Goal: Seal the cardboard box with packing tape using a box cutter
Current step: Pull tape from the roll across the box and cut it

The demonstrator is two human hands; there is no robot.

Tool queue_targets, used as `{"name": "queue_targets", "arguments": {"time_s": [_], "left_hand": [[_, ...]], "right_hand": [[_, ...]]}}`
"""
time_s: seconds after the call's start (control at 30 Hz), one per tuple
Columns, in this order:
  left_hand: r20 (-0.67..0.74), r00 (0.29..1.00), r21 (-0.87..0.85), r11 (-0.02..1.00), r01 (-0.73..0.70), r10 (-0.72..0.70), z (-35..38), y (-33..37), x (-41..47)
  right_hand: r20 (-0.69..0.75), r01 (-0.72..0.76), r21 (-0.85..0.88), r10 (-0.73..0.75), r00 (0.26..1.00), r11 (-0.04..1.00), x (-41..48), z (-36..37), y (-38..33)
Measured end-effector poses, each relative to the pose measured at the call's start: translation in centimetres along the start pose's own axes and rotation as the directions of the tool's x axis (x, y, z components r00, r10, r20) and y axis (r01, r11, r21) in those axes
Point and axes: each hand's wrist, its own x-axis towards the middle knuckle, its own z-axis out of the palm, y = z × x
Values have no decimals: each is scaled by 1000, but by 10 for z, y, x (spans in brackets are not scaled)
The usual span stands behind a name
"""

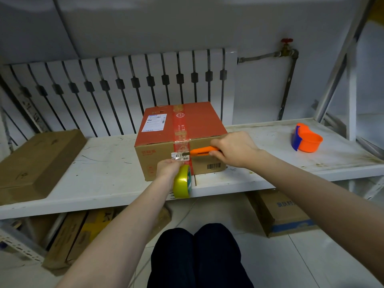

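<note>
box: the cardboard box (182, 140) sits on the white counter (104, 173), red top up, close to the front edge, with a tape strip running over the top and down the front face

cutter: orange box cutter (202, 151) is wrapped up in the right hand (233, 149), fingers curled tight round the handle. Long axis lies pretty much flat across the box's front face, tip pointing left at the tape strip, right by the small white sticker (180, 156)

tape: yellow-green packing tape roll (182, 180) hangs just below the left hand (168, 168), standing on edge in front of the box's lower front face. Fingers are pinched together on the tape up by the sticker, knuckles toward the camera

dispenser: orange and blue tape dispenser (306, 140) sits far right on the counter, well apart from both hands

extra: flat brown carton (35, 163) on the left end
</note>
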Motion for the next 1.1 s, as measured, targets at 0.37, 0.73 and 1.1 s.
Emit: {"name": "queue_targets", "arguments": {"time_s": [0.37, 0.73, 1.1], "left_hand": [[23, 999, 7, 1000, 25, -25, -4, 3, 3], [97, 994, -28, 999, 45, -42, -9, 3, 9], [123, 992, -78, 997, 17, -7, -8, -2, 14]], "right_hand": [[-55, -141, 114, 148, 987, 983, -18, -3, 13], [-145, -366, 209, 398, 906, 907, 46, 17, -10], [-80, -90, 416, 135, 988, 905, 62, 31, -33]]}}
